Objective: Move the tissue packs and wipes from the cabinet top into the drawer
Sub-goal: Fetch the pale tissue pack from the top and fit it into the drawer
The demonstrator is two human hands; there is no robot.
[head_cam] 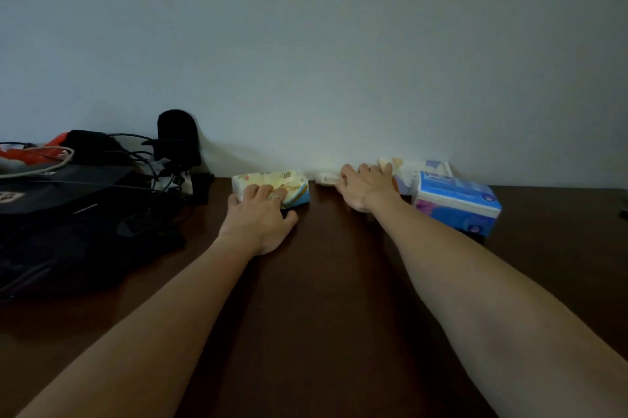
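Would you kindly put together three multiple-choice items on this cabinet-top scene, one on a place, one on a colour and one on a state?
1. Where does the blue tissue pack lie?
A. to the right of the right hand
B. between the two hands
C. on the black bag

2. What colour is the pack under the left hand?
A. red
B. pale yellow
C. green

3. What is the left hand doing?
A. hanging idle above the cabinet top
B. resting on the black bag
C. lying on the yellow tissue pack with its fingers over the top

Answers:
1 A: the blue pack sits just beyond the right hand on the dark cabinet top.
2 B: the yellow tissue pack has a cream-yellow wrapper.
3 C: the fingers drape over the pack's near edge; the black bag lies apart at the left.
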